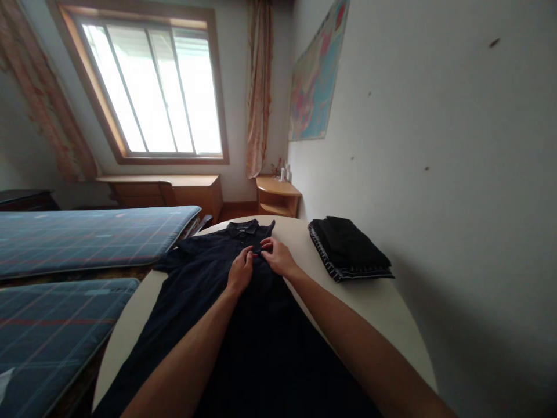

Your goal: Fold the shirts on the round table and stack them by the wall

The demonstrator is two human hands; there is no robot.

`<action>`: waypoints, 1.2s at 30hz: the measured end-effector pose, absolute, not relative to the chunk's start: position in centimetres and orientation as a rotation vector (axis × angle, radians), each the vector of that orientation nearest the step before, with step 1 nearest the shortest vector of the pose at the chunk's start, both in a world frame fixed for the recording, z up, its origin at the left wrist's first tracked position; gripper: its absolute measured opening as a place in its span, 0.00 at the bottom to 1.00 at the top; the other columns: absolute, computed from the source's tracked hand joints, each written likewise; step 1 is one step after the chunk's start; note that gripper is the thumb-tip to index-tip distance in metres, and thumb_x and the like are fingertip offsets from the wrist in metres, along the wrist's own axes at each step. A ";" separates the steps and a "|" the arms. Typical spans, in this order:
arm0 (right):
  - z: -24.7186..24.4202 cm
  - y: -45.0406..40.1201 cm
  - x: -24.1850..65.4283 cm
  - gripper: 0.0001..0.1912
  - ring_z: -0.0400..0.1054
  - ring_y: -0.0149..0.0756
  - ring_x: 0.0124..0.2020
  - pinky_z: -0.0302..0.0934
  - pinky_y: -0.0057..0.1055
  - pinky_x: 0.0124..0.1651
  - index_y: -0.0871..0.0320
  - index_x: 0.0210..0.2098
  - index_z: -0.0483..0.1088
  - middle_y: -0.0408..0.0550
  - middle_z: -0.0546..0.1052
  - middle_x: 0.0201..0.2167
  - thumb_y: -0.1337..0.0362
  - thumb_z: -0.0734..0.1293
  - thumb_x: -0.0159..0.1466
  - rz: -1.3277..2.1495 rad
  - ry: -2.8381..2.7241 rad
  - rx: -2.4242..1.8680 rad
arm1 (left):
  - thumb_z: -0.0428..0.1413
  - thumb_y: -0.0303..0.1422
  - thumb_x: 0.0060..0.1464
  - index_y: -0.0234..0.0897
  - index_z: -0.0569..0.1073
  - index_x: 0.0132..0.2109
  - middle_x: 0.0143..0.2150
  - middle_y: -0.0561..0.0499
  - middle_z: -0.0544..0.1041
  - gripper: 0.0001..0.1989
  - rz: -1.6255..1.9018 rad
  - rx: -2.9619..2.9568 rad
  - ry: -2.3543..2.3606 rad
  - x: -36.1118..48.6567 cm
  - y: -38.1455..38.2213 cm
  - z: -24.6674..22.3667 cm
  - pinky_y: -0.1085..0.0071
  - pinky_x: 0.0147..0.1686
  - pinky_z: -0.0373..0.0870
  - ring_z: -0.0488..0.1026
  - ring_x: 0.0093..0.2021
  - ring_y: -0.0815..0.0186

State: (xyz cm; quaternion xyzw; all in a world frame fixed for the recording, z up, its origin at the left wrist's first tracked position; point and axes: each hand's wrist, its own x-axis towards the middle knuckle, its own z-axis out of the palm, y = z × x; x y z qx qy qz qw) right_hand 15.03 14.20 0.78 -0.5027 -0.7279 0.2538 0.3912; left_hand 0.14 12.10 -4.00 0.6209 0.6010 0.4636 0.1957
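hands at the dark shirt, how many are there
2: the left hand and the right hand, side by side at the front of the shirt, below its collar.

Dark collared shirt (256, 319) spread across pale table (383, 307).

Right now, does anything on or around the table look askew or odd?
Yes: the dark shirt lies lopsided. One sleeve spreads out on the left, but no matching sleeve shows on the right. The wall also has a few dark marks, perhaps chips or holes.
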 end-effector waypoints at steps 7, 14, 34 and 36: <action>-1.6 11.1 14.4 0.19 0.73 0.33 0.38 0.66 0.31 0.44 0.60 0.48 0.69 0.52 0.77 0.46 0.75 0.67 0.56 0.758 -2.058 -1.235 | 0.54 0.33 0.60 0.39 0.73 0.55 0.40 0.48 0.82 0.16 1.182 1.748 1.853 -0.3 12.5 -4.4 0.67 0.44 0.70 0.78 0.43 0.60; -0.1 4.2 16.4 0.18 0.72 0.43 0.42 0.64 0.36 0.43 0.58 0.43 0.70 0.53 0.77 0.41 0.53 0.69 0.59 0.304 -2.418 -1.488 | 0.56 0.30 0.57 0.42 0.76 0.50 0.40 0.50 0.82 0.13 1.078 1.922 1.909 0.0 12.4 -4.8 0.64 0.50 0.68 0.73 0.50 0.57; 1.2 -0.2 17.4 0.10 0.73 0.35 0.31 0.56 0.28 0.33 0.53 0.41 0.72 0.42 0.79 0.30 0.58 0.65 0.62 0.594 -2.229 -1.448 | 0.53 0.27 0.59 0.40 0.79 0.49 0.50 0.48 0.80 0.15 0.927 2.119 1.853 -1.3 14.9 -2.7 0.67 0.52 0.71 0.77 0.48 0.61; 1.2 -0.6 17.1 0.18 0.72 0.33 0.31 0.55 0.26 0.32 0.52 0.48 0.69 0.39 0.79 0.30 0.63 0.67 0.58 0.702 -2.256 -1.351 | 0.53 0.26 0.59 0.39 0.79 0.50 0.51 0.48 0.80 0.15 0.916 2.153 1.852 -2.2 15.1 -2.4 0.66 0.54 0.69 0.76 0.50 0.60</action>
